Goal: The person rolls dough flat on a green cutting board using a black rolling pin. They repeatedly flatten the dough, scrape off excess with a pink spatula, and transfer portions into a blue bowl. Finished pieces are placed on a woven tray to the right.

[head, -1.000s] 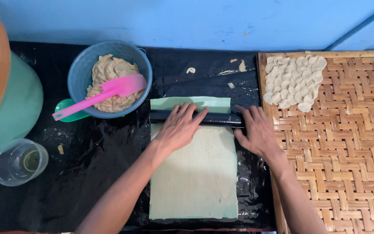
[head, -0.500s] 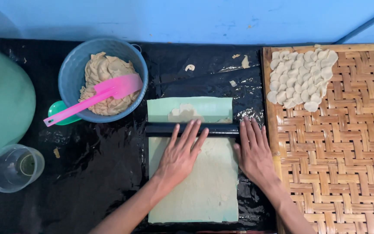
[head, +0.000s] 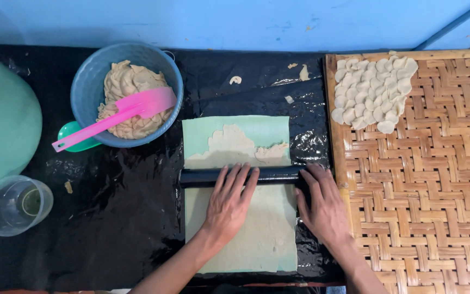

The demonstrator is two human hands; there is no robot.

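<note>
Left of the green sheet (head: 239, 196), a blue bowl (head: 127, 93) of dough holds a pink spatula (head: 116, 117). Across the sheet lies a black roller (head: 240, 175); left hand (head: 229, 204) and right hand (head: 322, 204) press flat on it, fingers straight, not clamped. Right of the sheet, a woven tray (head: 425, 190) carries pale dough pieces (head: 373, 92).

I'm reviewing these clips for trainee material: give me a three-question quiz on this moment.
1. True or false: both hands rest on the black roller.
2. What lies in the blue bowl with the dough?
A. a knife
B. a pink spatula
C. a whisk
3. Where do the small pale dough pieces sit?

Key
1. True: the left hand and right hand lie flat on it, over the thin dough on the green sheet.
2. B
3. On the woven tray, in its far left corner.
</note>
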